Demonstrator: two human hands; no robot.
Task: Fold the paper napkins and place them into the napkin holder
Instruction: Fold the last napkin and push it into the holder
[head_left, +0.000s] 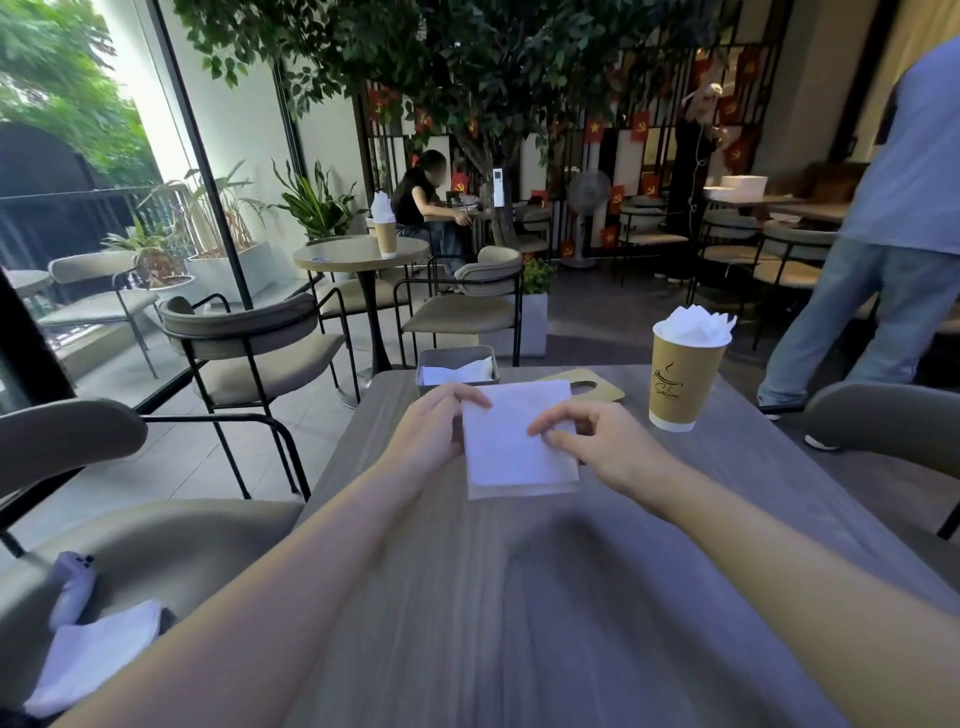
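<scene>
Head view: a white napkin (519, 439) lies flat on the grey table (519, 597), partly folded. Left hand (434, 431) pins its left edge with fingertips; right hand (597, 441) pinches its right side. Just beyond sits a metal box (457, 366) holding napkins; a paper cup (683, 376) stuffed with folded napkins stands right.

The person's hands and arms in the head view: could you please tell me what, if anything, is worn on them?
Nothing is worn. Both forearms are bare up to the frame's lower edge, with no sleeves in sight. The left hand and right hand carry no gloves, and no rings, watch or bracelets show on the fingers or wrists.
</scene>
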